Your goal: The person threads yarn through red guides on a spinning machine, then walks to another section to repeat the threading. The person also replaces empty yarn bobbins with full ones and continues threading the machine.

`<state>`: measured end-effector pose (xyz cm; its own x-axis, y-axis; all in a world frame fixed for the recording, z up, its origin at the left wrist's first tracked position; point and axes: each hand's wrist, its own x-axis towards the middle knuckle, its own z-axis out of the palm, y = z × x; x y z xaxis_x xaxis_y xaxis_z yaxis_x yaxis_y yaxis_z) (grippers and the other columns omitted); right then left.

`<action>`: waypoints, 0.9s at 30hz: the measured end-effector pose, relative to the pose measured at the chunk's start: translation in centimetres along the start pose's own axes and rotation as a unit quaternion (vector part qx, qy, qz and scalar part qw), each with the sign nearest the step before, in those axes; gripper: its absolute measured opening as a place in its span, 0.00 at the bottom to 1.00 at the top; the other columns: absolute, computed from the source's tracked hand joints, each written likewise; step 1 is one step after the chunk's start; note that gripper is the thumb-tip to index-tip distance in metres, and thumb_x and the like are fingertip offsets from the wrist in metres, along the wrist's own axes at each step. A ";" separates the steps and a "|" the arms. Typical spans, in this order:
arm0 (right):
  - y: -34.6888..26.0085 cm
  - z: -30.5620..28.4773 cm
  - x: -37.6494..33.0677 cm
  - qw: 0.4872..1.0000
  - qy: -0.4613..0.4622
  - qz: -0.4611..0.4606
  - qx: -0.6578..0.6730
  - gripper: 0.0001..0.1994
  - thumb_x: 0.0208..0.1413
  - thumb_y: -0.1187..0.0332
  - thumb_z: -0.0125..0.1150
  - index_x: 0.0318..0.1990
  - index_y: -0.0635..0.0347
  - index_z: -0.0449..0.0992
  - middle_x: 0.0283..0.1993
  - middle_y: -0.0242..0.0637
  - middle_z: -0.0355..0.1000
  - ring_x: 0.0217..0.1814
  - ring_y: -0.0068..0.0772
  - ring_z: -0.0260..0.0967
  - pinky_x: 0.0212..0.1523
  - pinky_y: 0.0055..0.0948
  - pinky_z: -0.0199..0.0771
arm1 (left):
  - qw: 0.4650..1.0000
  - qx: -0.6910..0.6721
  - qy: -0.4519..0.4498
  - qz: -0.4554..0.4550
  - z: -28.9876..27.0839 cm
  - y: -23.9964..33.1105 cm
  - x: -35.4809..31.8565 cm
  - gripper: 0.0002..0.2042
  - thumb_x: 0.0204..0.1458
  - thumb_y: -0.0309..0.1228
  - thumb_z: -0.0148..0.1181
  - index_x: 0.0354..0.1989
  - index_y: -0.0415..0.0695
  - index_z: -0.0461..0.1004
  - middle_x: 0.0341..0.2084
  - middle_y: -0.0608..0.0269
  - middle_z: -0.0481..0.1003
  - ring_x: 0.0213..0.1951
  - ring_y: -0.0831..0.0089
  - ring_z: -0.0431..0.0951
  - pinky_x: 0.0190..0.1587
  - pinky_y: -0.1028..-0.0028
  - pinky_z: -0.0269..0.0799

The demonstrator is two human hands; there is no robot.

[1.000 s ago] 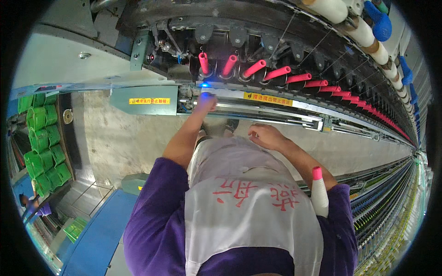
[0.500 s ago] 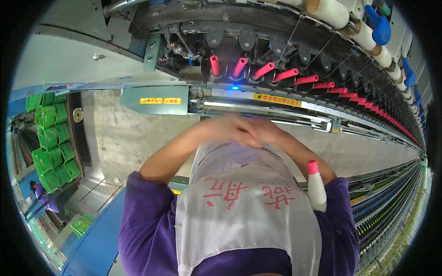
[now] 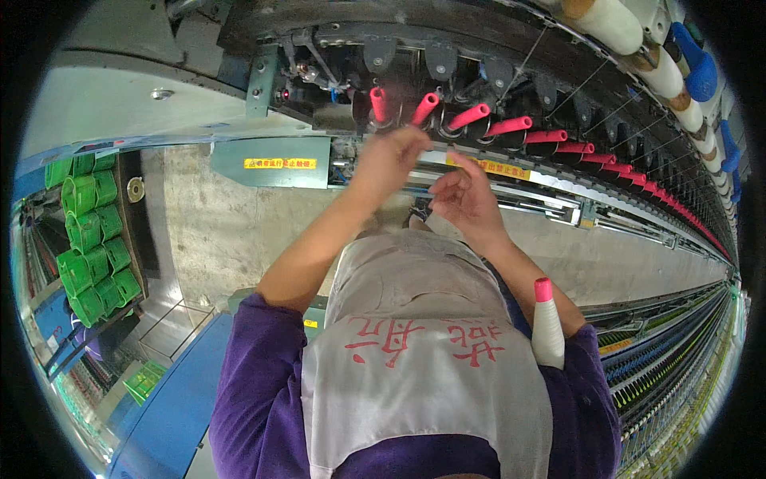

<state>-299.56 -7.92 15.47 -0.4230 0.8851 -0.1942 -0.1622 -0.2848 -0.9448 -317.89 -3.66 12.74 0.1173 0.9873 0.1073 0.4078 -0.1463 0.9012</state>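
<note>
While a person (image 3: 259, 383) in a white apron (image 3: 423, 399) stands at a textile machine (image 3: 339, 48), the left hand (image 3: 389, 166) is just beside its row of pink tubes (image 3: 469, 116); blur hides whether those fingers grip anything. The right hand (image 3: 471, 203), nearby, has loosely curved, parted fingers. A white yarn cone (image 3: 547, 331) (pink-tipped) stands beside the right sleeve (image 3: 586, 399).

L hand (image 3: 389, 162) is blurred, fingertip grip unclr.
</note>
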 end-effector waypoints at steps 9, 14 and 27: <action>0.9 -12.5 -2.0 0.927 0.329 0.080 0.164 0.11 0.59 0.60 0.51 0.40 0.59 0.72 0.31 0.29 0.69 0.33 0.21 0.66 0.40 0.25 0.68 | 0.981 0.160 -0.032 -0.106 4.1 -9.0 -1.8 0.26 0.50 0.27 0.55 0.59 0.49 0.58 0.15 0.55 0.69 0.19 0.64 0.72 0.24 0.67 0.65; 3.4 -17.1 -2.9 0.918 0.345 0.092 0.173 0.14 0.58 0.57 0.52 0.42 0.59 0.72 0.30 0.28 0.68 0.33 0.21 0.65 0.39 0.23 0.67 | 0.984 -0.072 0.048 -0.156 7.7 -8.1 1.7 0.27 0.50 0.24 0.52 0.60 0.50 0.53 0.21 0.64 0.69 0.23 0.73 0.69 0.24 0.68 0.67; 6.2 -17.7 -3.7 0.929 0.301 0.163 0.144 0.13 0.60 0.60 0.47 0.43 0.59 0.72 0.30 0.27 0.69 0.32 0.21 0.67 0.37 0.21 0.70 | 0.911 -0.183 0.012 -0.371 8.6 -8.7 3.9 0.16 0.49 0.26 0.50 0.48 0.49 0.64 0.22 0.68 0.67 0.25 0.78 0.67 0.26 0.71 0.66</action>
<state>-283.17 -6.46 5.61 0.0696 0.7556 -0.6513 -0.3816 -0.5831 -0.7172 -313.19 0.94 1.73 -0.0898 0.8081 -0.5822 0.0376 0.5869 0.8088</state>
